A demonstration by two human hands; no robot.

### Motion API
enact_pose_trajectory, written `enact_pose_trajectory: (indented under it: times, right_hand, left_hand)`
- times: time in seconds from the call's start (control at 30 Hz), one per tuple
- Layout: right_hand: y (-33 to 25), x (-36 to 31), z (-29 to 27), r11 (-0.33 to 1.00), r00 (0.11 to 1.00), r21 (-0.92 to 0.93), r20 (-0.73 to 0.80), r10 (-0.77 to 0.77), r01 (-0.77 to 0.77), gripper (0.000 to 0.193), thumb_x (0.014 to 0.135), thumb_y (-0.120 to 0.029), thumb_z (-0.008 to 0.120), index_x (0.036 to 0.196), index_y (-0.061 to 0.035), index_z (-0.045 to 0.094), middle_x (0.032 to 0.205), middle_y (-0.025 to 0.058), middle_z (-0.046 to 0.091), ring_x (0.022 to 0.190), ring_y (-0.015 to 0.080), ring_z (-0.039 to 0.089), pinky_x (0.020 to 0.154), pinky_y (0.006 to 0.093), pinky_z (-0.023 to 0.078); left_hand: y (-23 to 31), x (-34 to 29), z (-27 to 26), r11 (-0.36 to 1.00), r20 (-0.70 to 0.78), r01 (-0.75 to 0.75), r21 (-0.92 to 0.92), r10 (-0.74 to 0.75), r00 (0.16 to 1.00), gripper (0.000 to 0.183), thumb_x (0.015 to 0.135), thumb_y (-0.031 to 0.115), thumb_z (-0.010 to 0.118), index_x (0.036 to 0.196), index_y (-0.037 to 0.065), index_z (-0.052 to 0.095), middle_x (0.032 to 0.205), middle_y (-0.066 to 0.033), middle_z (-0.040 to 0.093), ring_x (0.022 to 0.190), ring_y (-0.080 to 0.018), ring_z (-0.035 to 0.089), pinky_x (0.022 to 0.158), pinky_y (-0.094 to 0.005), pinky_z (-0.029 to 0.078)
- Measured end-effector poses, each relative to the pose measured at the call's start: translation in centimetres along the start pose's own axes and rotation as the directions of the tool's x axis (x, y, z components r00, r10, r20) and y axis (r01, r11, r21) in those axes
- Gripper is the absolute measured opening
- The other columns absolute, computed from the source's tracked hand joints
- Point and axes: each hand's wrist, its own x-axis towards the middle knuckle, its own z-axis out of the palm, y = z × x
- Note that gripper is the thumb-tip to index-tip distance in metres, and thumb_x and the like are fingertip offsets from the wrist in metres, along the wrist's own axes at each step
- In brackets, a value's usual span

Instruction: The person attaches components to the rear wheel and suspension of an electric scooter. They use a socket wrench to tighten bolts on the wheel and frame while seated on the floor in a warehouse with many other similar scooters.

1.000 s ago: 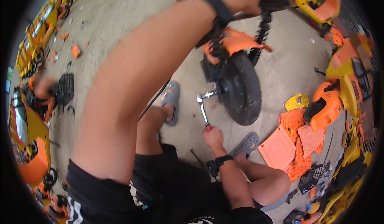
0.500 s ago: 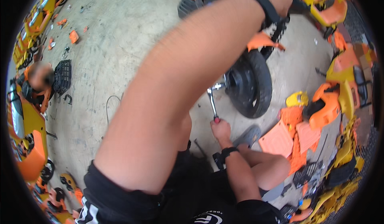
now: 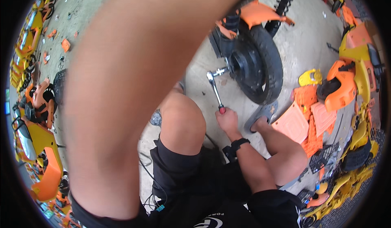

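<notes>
Right hand [image 3: 227, 120] is closed around the red-ended grip of one silver ratchet wrench [image 3: 216, 91], fingers wrapped with no visible gap. At the wrench's head, one shiny socket piece [image 3: 220, 70] points sideways at the hub [image 3: 244, 67] of one wheel with a black tyre [image 3: 276, 71], and appears to meet it there; the wrench stands to the left of that wheel, above the concrete floor [image 3: 203, 114]. As for the left hand, it lies beyond the upper edge, so whether it grips anything cannot be told; only its forearm [image 3: 122, 85] crosses the view. Over the wheel sits one orange fender [image 3: 260, 13], with two black shock absorbers, one on either side of it. To the right, two pale orange square panels [image 3: 291, 122] lie on brighter orange pieces [image 3: 313, 136], near one yellow part [image 3: 310, 77] and one larger orange shell [image 3: 340, 85]. Of containers, one black mesh basket [image 3: 324, 158] lies beyond the panels, its contents too unclear to make out; a second black basket [image 3: 60, 87] is partly hidden behind the forearm, its inside not visible. Yellow and orange scooter bodies [image 3: 38, 142] line the left rim, too overlapped to count.
</notes>
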Motion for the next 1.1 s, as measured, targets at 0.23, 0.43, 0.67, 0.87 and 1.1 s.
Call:
enact_pose_trajectory:
  times: [0.23, 0.43, 0.67, 0.87, 1.1]
  right_hand:
    - [1.2, 1.9, 1.2, 0.997, 0.996, 0.035, -0.057, -0.064, 0.066, 0.033, 0.078, -0.033, 0.054, 0.087, -0.0021, 0.063, 0.085, 0.0246, 0.064, 0.085, 0.0415, 0.061, 0.081, 0.0494, 0.047]
    - [0.9, 0.8, 0.4, 0.997, 0.997, 0.071, 0.067, 0.022, -0.026, 0.031, 0.079, -0.032, 0.053, 0.092, -0.0058, 0.064, 0.087, 0.0202, 0.065, 0.085, 0.0381, 0.062, 0.080, 0.0448, 0.049]
    - [3.2, 2.1, 1.4, 0.990, 0.998, 0.132, -0.034, -0.047, 0.051, 0.029, 0.080, -0.031, 0.053, 0.089, -0.0047, 0.064, 0.084, 0.0205, 0.065, 0.083, 0.0386, 0.062, 0.079, 0.0461, 0.049]
    - [3.2, 1.9, 1.1, 0.983, 0.994, 0.148, -0.060, -0.096, 0.104, 0.028, 0.079, -0.029, 0.055, 0.084, -0.0032, 0.065, 0.078, 0.0205, 0.065, 0.076, 0.0389, 0.062, 0.075, 0.0458, 0.050]
    - [2.9, 4.1, 3.8, 0.955, 0.972, 0.203, -0.132, -0.194, 0.218, 0.026, 0.079, -0.028, 0.054, 0.079, -0.0031, 0.062, 0.075, 0.0183, 0.065, 0.073, 0.0397, 0.062, 0.072, 0.0473, 0.050]
  left_hand:
    - [0.6, 1.4, 0.1, 0.999, 0.017, -0.008, -0.037, 0.008, 1.000, 0.036, 0.063, 0.028, 0.069, 0.079, -0.004, 0.067, 0.077, -0.0214, 0.065, 0.072, -0.0319, 0.066, 0.067, -0.0378, 0.054]
    - [2.1, 1.3, 0.1, 0.974, 0.085, 0.213, 0.071, -0.219, 0.972, 0.046, 0.063, 0.038, 0.072, 0.082, -0.003, 0.067, 0.074, -0.0194, 0.065, 0.067, -0.0303, 0.064, 0.066, -0.0373, 0.053]
    - [0.1, 2.5, 3.3, 1.000, 0.052, -0.006, -0.001, 0.006, 0.999, 0.054, 0.069, 0.044, 0.070, 0.097, -0.003, 0.064, 0.077, -0.0179, 0.066, 0.070, -0.0278, 0.065, 0.066, -0.0357, 0.051]
    - [-1.0, 3.1, 3.8, 0.992, 0.111, 0.004, 0.122, -0.018, 0.994, 0.076, 0.069, 0.054, 0.070, 0.116, -0.004, 0.058, 0.088, -0.0174, 0.067, 0.075, -0.0225, 0.066, 0.069, -0.0324, 0.050]
    - [-1.1, 3.1, 1.6, 0.959, 0.259, 0.121, 0.257, -0.189, 0.947, 0.059, 0.075, 0.049, 0.069, 0.112, 0.003, 0.063, 0.086, -0.0147, 0.066, 0.079, -0.0198, 0.066, 0.069, -0.0321, 0.050]
